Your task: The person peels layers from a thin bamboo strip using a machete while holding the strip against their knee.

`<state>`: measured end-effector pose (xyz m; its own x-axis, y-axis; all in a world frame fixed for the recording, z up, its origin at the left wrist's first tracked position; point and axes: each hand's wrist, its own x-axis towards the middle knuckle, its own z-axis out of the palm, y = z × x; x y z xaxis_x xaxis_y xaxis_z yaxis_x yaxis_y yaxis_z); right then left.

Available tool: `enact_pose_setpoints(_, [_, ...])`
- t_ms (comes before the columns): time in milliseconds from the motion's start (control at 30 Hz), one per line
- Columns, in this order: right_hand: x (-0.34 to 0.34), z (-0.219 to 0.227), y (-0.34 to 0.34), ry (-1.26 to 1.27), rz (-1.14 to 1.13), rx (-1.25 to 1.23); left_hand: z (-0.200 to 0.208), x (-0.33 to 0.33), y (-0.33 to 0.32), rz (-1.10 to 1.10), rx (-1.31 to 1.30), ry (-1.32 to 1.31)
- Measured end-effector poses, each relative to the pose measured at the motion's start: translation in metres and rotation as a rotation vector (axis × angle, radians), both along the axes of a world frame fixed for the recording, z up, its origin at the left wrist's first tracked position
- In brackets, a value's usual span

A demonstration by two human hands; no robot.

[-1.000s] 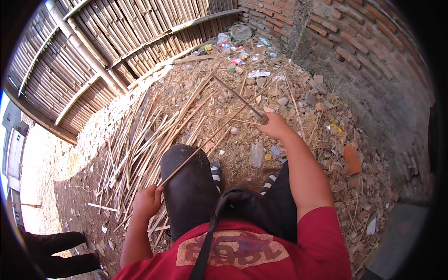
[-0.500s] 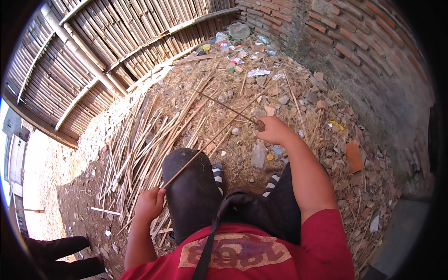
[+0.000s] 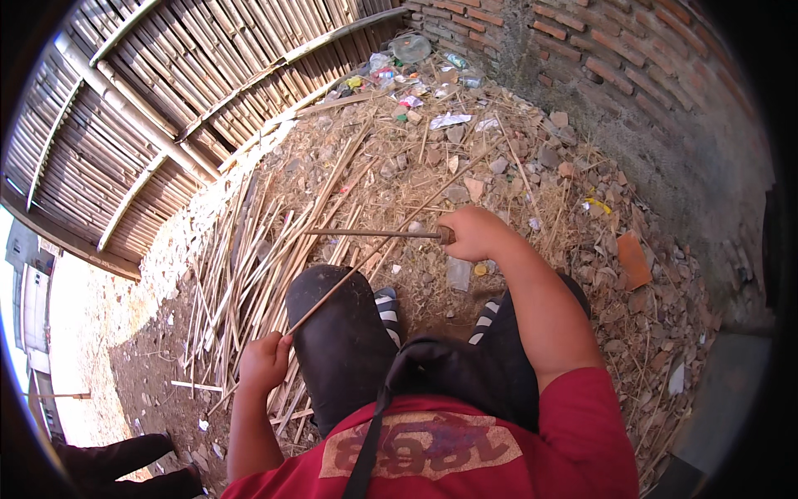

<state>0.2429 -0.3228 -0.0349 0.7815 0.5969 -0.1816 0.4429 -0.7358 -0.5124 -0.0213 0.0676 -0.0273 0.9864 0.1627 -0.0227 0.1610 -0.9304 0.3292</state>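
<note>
My left hand (image 3: 264, 363) is closed around the near end of a long thin bamboo stick (image 3: 331, 291), beside my left knee. The stick slants away over that knee, up and to the right across the ground. My right hand (image 3: 471, 234) grips the short wooden handle of a long knife (image 3: 366, 234). Its narrow dark blade points left, nearly level, and crosses the stick beyond my knees. Whether blade and stick touch, I cannot tell. To the left of my knee lies a loose heap of bamboo strips (image 3: 241, 287).
A bamboo-slat wall (image 3: 224, 75) rises at the far left, a brick wall (image 3: 632, 75) at the right. Litter (image 3: 407, 75) lies in the far corner. Stones and an orange tile piece (image 3: 633, 261) cover the right side. Another person's legs (image 3: 125, 457) show at lower left.
My right hand has come slightly nearer and left, and the knife has swung from pointing far-left to nearly level. My left hand has hardly moved on the stick.
</note>
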Motion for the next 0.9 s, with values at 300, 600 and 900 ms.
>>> enact_pose_setpoints(300, [0.010, -0.008, -0.017, -0.062, -0.132, 0.107, 0.003, 0.003, -0.006, 0.026, -0.029, 0.046])
enact_pose_setpoints(600, [0.004, 0.003, -0.019, 0.115, -0.164, 0.270, -0.002, -0.001, 0.002, -0.017, -0.070, 0.071])
enact_pose_setpoints(900, [0.008, -0.009, -0.018, 0.523, -0.222, 0.835, 0.007, -0.001, -0.002, -0.030, -0.098, 0.130])
